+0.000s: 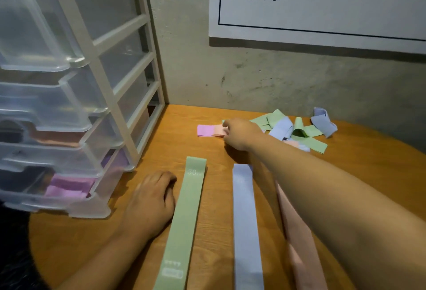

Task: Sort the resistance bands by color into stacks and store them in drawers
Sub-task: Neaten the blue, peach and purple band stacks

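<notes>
A folded pink-and-peach fabric resistance band [211, 130] lies toward the wooden table's [161, 151] far edge, pinched by the right hand [241, 134]. The left hand [151, 202] rests flat, empty, beside the long green band [182, 223]. Most of the loose pile [299, 128] looks unsorted; two drawers of the clear plastic drawer unit [69, 105] already hold bands.

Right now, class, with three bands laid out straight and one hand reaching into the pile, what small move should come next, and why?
Probably draw the right hand back with the peach band it touches and lay it on the peach strip nearest the right arm, since green, blue and peach each already have a lane.
</notes>
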